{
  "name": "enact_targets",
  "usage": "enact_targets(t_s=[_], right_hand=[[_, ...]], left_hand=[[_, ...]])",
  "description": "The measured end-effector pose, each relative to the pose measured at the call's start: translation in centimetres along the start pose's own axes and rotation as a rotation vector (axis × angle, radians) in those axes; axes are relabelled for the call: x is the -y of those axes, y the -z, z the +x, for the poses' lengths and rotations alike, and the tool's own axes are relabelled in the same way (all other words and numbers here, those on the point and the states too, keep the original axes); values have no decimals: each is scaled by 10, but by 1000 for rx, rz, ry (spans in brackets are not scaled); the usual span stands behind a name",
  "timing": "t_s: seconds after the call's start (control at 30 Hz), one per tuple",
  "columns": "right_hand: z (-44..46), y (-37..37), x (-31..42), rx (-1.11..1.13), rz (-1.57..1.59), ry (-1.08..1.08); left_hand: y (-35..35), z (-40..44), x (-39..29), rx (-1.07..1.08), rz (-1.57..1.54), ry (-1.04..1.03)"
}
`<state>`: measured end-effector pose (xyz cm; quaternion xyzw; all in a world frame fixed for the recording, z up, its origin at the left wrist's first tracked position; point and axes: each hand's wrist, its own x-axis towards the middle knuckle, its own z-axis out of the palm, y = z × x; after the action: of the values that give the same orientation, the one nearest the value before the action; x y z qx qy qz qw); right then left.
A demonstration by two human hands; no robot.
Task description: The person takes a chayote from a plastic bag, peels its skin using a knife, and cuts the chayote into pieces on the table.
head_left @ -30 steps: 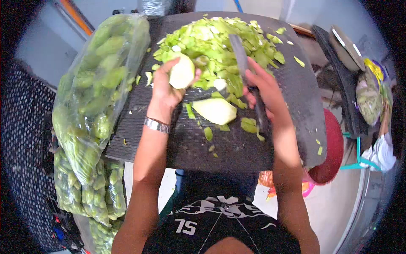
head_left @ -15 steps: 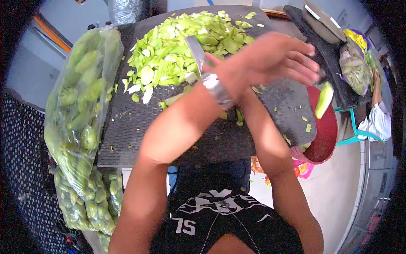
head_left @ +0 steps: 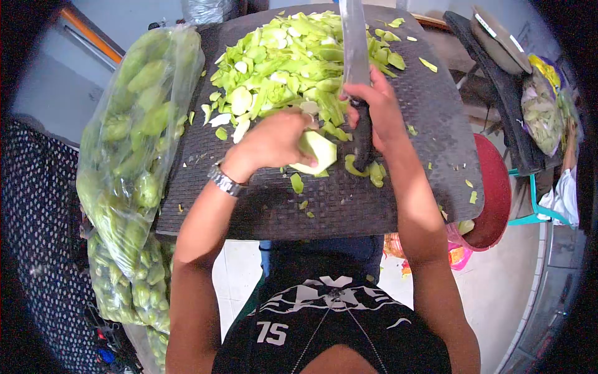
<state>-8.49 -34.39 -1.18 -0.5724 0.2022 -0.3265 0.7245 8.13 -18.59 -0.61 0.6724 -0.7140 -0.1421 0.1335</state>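
Note:
Wearing a metal watch, my left hand (head_left: 274,140) is closed on a peeled, pale green vegetable (head_left: 318,151) with a flat-cut face, low over the near middle of the table. My right hand (head_left: 383,111) grips a knife (head_left: 355,47) by its black handle, its broad blade pointing to the far side. Some fingers of my left hand are hidden behind the vegetable. Just beyond both hands spreads a heap of light green slices and peelings (head_left: 274,68); the blade passes in front of its right part.
The dark woven-textured table (head_left: 249,212) carries scattered scraps. A clear bag of green vegetables (head_left: 140,124) lies along its left edge, with more bags (head_left: 134,280) below. At the right stands a red tub (head_left: 492,206). Farther right, a person's sleeve (head_left: 564,190) shows near a teal chair (head_left: 534,202).
My left hand has come back from over my right forearm, near the tub, and now holds a vegetable. The piece in the air by the tub is gone from there. The knife points more upright.

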Motion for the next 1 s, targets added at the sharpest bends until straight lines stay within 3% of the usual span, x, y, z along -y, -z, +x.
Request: enact_targets(t_s=[0.03, 0.07, 0.17, 0.3, 0.4, 0.5, 0.63, 0.7, 0.8, 1.0], right_hand=[[0, 1, 2, -24, -109, 70], [0, 3, -3, -153, -497, 317], [-8, -5, 12, -260, -877, 576], [-11, 1, 9, -221, -1132, 423], [-9, -1, 7, -229, -1139, 209], [-10, -6, 8, -245, -1084, 367], [-28, -19, 17, -63, -1125, 391], [-37, -31, 12, 59, -1148, 459], [-42, -43, -5, 72, -1269, 438], [-42, -44, -10, 48, -1318, 443]], left_hand=[[-3, 5, -2, 39, -16, 6], [-4, 9, -4, 78, -32, 10], [-4, 10, -14, 108, -119, -2], [-13, 1, -28, 120, -115, -37], [-10, 1, -34, 240, -39, -39], [-11, 3, -20, 90, -225, -19], [-1, 3, -9, -160, -1128, 351], [-15, -3, 2, -462, -664, 378], [-43, -12, 20, -657, -460, 161], [-19, -10, -4, -371, -381, 297]])
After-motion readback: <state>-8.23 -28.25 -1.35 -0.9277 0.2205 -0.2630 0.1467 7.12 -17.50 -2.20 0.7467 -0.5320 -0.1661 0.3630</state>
